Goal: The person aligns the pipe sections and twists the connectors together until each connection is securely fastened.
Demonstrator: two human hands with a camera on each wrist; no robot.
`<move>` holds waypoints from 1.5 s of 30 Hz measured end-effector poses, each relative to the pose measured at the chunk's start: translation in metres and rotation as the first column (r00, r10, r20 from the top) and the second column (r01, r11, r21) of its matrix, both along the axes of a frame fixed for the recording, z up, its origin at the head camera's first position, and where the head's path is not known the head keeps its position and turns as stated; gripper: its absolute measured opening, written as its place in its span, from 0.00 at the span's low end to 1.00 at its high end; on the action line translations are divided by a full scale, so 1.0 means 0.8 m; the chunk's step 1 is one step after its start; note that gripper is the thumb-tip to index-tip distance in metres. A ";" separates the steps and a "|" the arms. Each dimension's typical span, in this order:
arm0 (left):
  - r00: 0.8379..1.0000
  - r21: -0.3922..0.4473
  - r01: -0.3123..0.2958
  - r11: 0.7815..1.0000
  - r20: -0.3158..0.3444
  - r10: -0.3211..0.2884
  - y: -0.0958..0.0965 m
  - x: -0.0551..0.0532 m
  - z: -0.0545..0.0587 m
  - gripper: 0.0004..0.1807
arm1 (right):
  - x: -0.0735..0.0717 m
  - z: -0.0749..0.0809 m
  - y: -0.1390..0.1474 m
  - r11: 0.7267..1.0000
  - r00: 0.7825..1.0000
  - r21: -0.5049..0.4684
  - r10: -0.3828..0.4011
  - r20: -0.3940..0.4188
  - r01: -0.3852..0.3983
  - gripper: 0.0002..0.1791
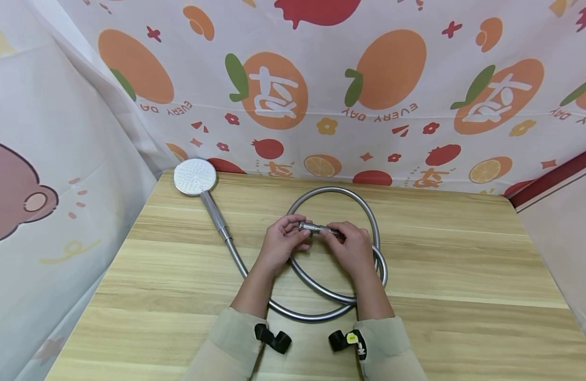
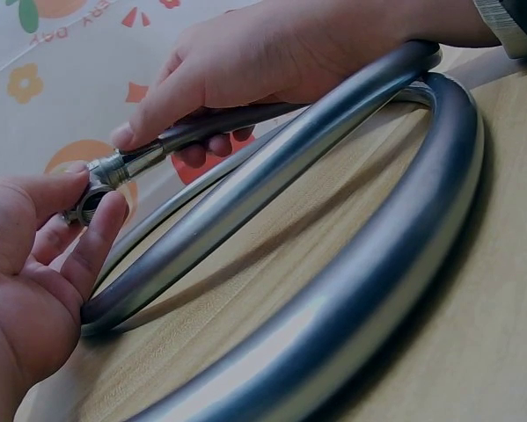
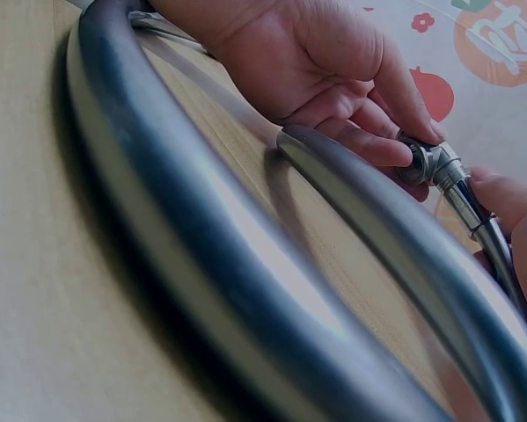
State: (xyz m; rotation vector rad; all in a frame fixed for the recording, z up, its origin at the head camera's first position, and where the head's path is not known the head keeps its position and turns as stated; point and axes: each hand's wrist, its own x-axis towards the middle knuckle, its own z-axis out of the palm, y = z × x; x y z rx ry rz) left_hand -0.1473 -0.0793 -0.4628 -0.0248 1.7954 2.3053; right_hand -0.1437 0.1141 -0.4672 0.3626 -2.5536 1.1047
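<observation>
In the head view, my left hand (image 1: 277, 246) pinches a small shiny metal elbow fitting (image 2: 100, 186) between thumb and fingers. My right hand (image 1: 353, 251) grips the end of a grey shower hose (image 1: 316, 318), just behind its metal collar (image 2: 142, 162). Collar and fitting are joined in line, held above the table between both hands. Part of the fitting is hidden by the left fingers. From there the hose runs in loops under and around my hands to a round shower head (image 1: 195, 177) with a grey handle (image 1: 214, 214), lying at the table's back left.
A wood-grain table (image 1: 464, 254) lies under everything. Behind it hangs a white cloth (image 1: 321, 95) printed with fruit, and another cloth (image 1: 83, 174) hangs along the left side. The hose loop crosses close beneath both wrists.
</observation>
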 end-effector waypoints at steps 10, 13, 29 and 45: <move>1.000 -0.005 -0.003 1.000 -0.002 0.003 0.000 -0.002 -0.003 0.23 | 0.000 -0.001 0.000 0.999 0.999 -0.031 -0.015 0.042 0.017 0.21; 1.000 -0.009 -0.004 1.000 -0.001 0.004 0.000 -0.002 -0.003 0.23 | 0.000 -0.001 0.001 0.999 0.998 -0.037 -0.015 0.054 0.017 0.20; 1.000 -0.009 -0.003 1.000 -0.021 0.002 0.000 0.001 -0.003 0.23 | 0.000 -0.002 0.000 1.000 1.000 -0.028 0.004 0.007 -0.004 0.18; 1.000 -0.025 0.001 1.000 -0.025 -0.002 0.000 0.000 -0.002 0.23 | -0.001 -0.003 0.001 1.000 1.000 -0.003 -0.003 0.016 0.003 0.14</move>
